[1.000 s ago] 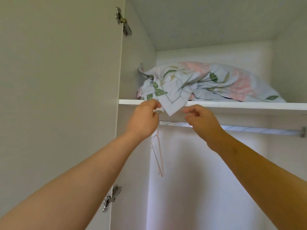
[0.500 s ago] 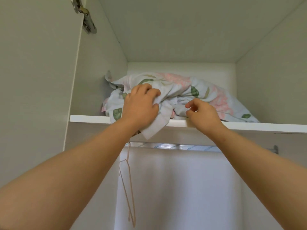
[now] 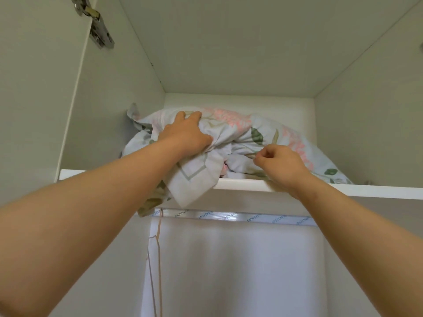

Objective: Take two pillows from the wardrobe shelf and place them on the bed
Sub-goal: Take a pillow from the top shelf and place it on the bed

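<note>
Pillow [image 3: 263,136] on shelf [image 3: 366,191], left hand [image 3: 185,136] gripping

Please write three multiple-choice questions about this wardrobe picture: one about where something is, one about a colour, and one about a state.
1. Where does the floral pillow lie?
A. on the top shelf
B. on the hanging rail
C. on the floor

2. What colour are the leaves printed on the pillow?
A. blue
B. green
C. black

3. What is the left hand doing?
A. hanging free
B. holding a hanger
C. gripping the pillow's fabric

Answers:
1 A: the pillow rests on the shelf, above the rail.
2 B: green leaves show beside pink flowers.
3 C: its fingers close on bunched fabric, while the right hand pinches a fold.
</note>
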Action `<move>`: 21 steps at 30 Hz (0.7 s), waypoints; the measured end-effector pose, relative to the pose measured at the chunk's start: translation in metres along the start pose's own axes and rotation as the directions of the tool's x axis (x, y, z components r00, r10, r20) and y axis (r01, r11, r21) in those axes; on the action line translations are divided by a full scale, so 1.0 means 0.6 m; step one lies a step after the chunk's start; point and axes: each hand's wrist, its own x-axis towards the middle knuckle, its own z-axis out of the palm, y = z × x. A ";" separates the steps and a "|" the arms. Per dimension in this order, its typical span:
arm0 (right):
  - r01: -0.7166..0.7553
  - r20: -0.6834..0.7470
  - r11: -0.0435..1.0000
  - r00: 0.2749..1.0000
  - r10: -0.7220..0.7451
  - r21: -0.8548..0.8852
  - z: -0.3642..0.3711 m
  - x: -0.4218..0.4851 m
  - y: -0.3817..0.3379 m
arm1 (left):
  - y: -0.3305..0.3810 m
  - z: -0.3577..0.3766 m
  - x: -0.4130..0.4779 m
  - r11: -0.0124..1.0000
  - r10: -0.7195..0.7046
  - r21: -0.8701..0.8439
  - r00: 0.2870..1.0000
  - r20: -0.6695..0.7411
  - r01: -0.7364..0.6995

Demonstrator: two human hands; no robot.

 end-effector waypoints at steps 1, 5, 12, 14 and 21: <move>0.001 -0.003 1.000 1.000 -0.001 0.012 -0.002 -0.001 0.002 | 0.003 -0.003 0.002 1.000 -0.010 -0.015 1.000 -0.004 0.010; 0.033 0.020 0.999 0.999 -0.033 0.006 -0.002 -0.006 0.004 | 0.011 -0.012 0.008 0.995 -0.065 -0.084 0.997 -0.049 0.061; 0.029 0.045 0.980 0.999 -0.020 -0.195 -0.033 -0.010 0.027 | 0.002 -0.009 -0.005 0.985 -0.145 -0.109 0.980 -0.135 0.131; 0.017 0.034 0.981 0.999 -0.010 -0.192 -0.044 -0.011 0.035 | -0.001 -0.005 -0.008 0.953 -0.262 -0.192 0.954 -0.143 0.233; -0.003 0.026 0.986 1.000 0.007 -0.166 -0.063 -0.020 0.045 | 0.019 -0.030 -0.013 0.985 -0.170 -0.064 0.962 -0.215 0.160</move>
